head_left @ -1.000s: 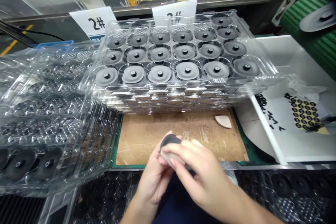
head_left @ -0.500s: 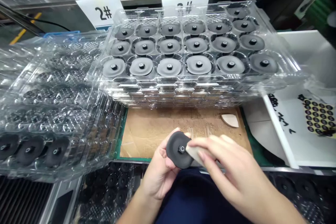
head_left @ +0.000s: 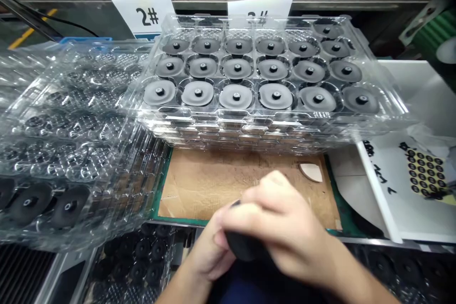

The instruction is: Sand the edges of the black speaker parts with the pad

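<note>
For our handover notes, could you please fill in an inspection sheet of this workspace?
Surface: brown cardboard on a green surface; pale piece lies on the cardboard.
Job's things: black disc at the hands; clear tray holding dark discs.
Clutter: black bits and dotted sheet in white bin.
Hands: left hand grips the disc; right hand, blurred, partly covers it.
Cables: dark cable, upper left.
Surroundings: 2# sign beyond the tray; stacked trays at left.

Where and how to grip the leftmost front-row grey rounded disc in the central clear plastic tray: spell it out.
Pinch its raised dark central stub, probably best from straight above: the disc lies flat, its edge ringed by the tray, while the stub stands uncovered.
</note>
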A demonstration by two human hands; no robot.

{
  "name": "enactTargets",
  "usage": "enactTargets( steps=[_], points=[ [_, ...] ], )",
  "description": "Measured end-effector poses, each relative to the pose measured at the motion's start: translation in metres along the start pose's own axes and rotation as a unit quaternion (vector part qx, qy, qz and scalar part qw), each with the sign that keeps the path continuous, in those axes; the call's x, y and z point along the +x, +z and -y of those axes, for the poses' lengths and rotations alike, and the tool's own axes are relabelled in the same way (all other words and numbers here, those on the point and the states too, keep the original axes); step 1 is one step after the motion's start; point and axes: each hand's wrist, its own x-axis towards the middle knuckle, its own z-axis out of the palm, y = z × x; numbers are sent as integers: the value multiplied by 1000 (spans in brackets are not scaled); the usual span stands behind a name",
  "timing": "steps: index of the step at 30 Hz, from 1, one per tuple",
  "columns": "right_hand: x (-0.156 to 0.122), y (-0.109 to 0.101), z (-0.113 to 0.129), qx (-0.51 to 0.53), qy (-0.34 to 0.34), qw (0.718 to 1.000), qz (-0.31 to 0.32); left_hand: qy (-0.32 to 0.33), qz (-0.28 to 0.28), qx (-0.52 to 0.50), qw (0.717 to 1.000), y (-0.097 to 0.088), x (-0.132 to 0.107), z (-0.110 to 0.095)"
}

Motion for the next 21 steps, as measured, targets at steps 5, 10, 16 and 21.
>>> enactTargets(
  steps=[5, 10, 16, 21],
  points=[
    [-12, 12, -65, 53, 267, 961, -45, 14, 78, -134, 988, -7, -4, 1],
    [-46, 72, -107, 21, 293, 955, -29, 10, 107, -189, 976, -19, -9, 2],
    [-65, 82, -93, -11, 312, 943, -114, 75, 123, -173, 974, -31, -18, 4],
    [-57, 72, -61, -9, 278, 954, -107, 366, 26, 216, 905, -45, -24, 0]
  ],
)
